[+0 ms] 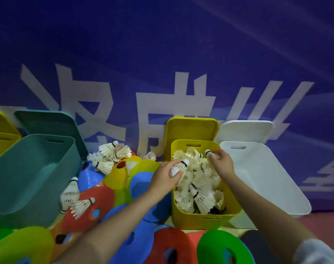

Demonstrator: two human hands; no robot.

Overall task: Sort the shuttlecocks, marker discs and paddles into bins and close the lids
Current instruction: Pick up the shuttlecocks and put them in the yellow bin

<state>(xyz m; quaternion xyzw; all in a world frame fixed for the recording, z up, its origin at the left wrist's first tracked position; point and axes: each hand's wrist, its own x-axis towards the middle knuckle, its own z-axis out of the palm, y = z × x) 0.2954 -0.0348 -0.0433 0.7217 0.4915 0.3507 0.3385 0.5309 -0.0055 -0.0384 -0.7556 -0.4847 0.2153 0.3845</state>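
Left hand [165,176]: gripping a shuttlecock [179,167] over the near-left rim of the yellow bin [200,219], cork end pointing up.
Right hand [222,162]: pinching a second shuttlecock [210,153] above the bin's far side.
Yellow bin: heaped with shuttlecocks, lid [191,128] propped behind.
Teal bin [29,168]: open, on the left.
White bin [263,174]: open, just right of the yellow one.
Marker discs [93,204]: spread between the bins, loose shuttlecocks [109,157] among them.
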